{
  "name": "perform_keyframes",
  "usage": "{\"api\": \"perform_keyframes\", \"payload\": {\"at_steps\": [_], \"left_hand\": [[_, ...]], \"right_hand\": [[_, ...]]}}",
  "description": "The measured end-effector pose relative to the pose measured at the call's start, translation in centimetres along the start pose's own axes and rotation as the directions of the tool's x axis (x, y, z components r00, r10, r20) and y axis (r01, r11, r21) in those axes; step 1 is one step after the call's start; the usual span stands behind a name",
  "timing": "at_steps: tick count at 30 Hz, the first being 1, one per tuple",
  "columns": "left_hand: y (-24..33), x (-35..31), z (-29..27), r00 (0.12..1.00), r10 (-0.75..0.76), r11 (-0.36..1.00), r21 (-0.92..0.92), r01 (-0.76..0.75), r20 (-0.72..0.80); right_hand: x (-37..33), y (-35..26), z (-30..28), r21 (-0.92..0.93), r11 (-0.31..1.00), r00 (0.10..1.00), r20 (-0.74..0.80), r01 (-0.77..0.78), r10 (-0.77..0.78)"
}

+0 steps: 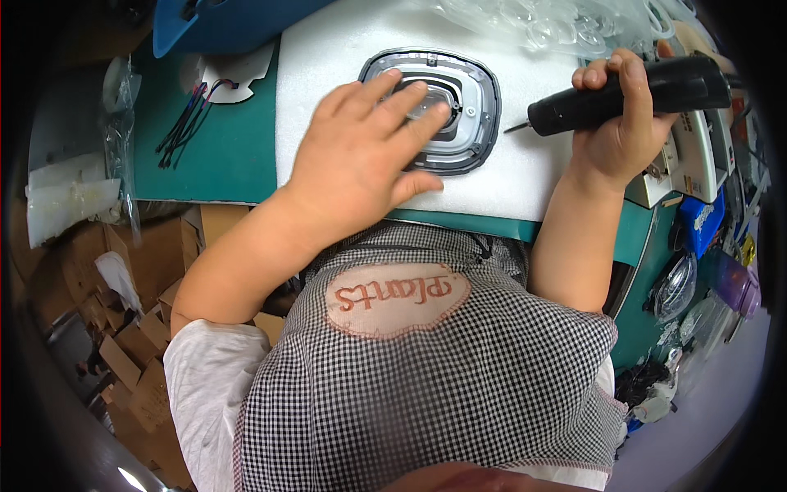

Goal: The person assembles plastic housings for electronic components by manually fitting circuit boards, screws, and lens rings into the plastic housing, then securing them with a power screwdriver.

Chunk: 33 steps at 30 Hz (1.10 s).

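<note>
A rounded-square housing (485,92), grey and white with a dark rim, lies on a white foam sheet (320,61). Across its left part rests my left hand (348,152), fingers spread, covering some of the middle. A clear piece shows at the housing's centre beneath the fingers. My right hand (619,135) is wrapped round a black electric screwdriver (689,84), held roughly level. Its thin bit points left toward the housing and stays apart from it.
Dark wires (182,131) lie on the green mat (221,182) at left. A blue bin (217,25) and a bag of clear parts (549,29) stand at the back. At right are a white device (697,164) and plastic packets. Cardboard boxes (139,361) sit lower left.
</note>
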<state>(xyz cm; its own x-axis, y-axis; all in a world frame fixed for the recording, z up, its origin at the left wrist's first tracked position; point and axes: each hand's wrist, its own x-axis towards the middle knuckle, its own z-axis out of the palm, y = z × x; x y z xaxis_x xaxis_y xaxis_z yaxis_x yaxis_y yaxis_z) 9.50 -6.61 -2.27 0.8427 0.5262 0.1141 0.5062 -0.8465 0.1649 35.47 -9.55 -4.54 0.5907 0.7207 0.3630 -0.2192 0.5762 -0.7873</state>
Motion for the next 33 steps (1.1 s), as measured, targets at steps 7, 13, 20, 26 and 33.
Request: {"api": "perform_keyframes", "payload": {"at_steps": [7,13,20,26,33], "left_hand": [[0.5,0.3,-0.3,0.999,-0.001,0.995,0.095,-0.003,0.046],[0.4,1.1,-0.8,0.996,0.007,0.997,0.082,-0.014,0.093],[-0.9,-0.6,-1.3,0.972,0.075,0.996,-0.037,-0.085,-0.223],[-2.0,-0.8,-2.1,0.972,0.020,0.999,0.035,-0.012,-0.232],[-1.4,-0.6,2.3,0.973,-0.009,0.994,-0.111,-0.018,-0.231]], "right_hand": [[0.3,0.1,-0.1,-0.012,1.000,1.000,-0.007,0.029,-0.029],[0.3,0.2,-0.3,0.036,0.998,0.999,-0.009,0.049,-0.049],[0.0,0.0,-0.2,0.024,0.999,0.999,-0.019,0.043,-0.042],[0.3,-0.5,-0.2,0.021,0.998,0.998,0.012,0.056,-0.056],[0.0,0.1,0.7,0.022,0.999,0.999,-0.011,-0.036,0.036]]}}
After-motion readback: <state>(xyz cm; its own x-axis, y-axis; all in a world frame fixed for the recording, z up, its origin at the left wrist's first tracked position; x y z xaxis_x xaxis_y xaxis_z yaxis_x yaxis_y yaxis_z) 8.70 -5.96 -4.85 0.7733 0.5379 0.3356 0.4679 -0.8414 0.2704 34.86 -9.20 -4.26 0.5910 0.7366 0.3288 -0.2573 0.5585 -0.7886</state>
